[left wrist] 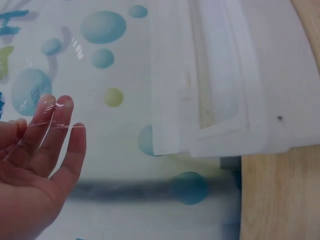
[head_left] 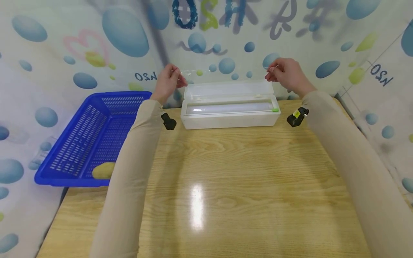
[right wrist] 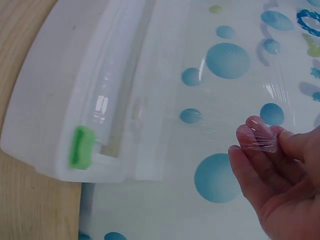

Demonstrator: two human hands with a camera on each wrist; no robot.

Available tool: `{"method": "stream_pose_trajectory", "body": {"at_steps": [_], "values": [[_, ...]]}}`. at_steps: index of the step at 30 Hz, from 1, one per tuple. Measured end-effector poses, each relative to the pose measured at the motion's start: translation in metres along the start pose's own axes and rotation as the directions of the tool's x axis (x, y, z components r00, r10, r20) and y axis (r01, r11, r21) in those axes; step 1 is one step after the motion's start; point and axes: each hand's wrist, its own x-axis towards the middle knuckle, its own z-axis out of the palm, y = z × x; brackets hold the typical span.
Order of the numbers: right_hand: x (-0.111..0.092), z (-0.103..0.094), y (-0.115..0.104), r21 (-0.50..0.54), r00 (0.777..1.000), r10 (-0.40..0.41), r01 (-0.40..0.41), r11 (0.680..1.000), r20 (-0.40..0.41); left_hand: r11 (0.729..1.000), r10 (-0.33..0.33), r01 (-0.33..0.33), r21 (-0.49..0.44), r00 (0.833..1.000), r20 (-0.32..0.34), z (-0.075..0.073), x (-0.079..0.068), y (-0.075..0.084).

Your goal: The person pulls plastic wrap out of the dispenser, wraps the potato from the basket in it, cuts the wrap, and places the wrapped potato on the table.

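Between both raised hands stretches a clear sheet of cling film (right wrist: 262,142), faint against the patterned wall covering. My left hand (head_left: 168,80) pinches one corner between thumb and fingers, and the film crosses its fingertips in the left wrist view. At the opposite corner, my right hand (head_left: 286,73) pinches the bunched edge. Below and between the hands stands a long white cling film dispenser (head_left: 230,122), its lid (head_left: 229,89) raised at the back. Inside lies the film roll (head_left: 232,108). A green slide cutter (right wrist: 82,147) sits at the dispenser's right end.
A blue plastic basket (head_left: 69,143) stands on the left of the wooden table (head_left: 238,179), partly behind my left sleeve. In it lies a yellowish potato-like item (head_left: 103,171). A wall covering with blue dots (head_left: 126,32) rises right behind the dispenser.
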Motion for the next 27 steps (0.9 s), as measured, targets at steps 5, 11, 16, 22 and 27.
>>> {"method": "stream_pose_trajectory", "body": {"at_steps": [5,11,16,22,27], "values": [[0.001,-0.010,-0.008,0.010,1.000,-0.028,0.028,1.000,-0.004,1.000,-0.006,0.005,-0.013,1.000,-0.016,-0.004,0.003,0.013],[0.004,-0.025,-0.019,0.009,0.999,-0.047,0.047,0.999,-0.007,1.000,0.025,-0.025,0.017,0.999,-0.029,-0.011,0.006,0.034],[0.007,-0.039,-0.030,0.043,0.999,-0.037,0.038,0.998,-0.005,0.997,0.068,-0.067,0.032,0.997,-0.030,-0.017,0.010,0.052],[0.012,-0.052,-0.043,0.035,0.998,-0.056,0.057,0.998,-0.024,0.994,0.102,-0.101,0.031,0.994,-0.035,-0.024,0.012,0.073],[0.013,-0.064,-0.054,0.048,0.996,-0.075,0.078,0.996,-0.052,0.985,0.170,-0.170,0.012,0.985,-0.025,-0.033,0.027,0.078]]}}
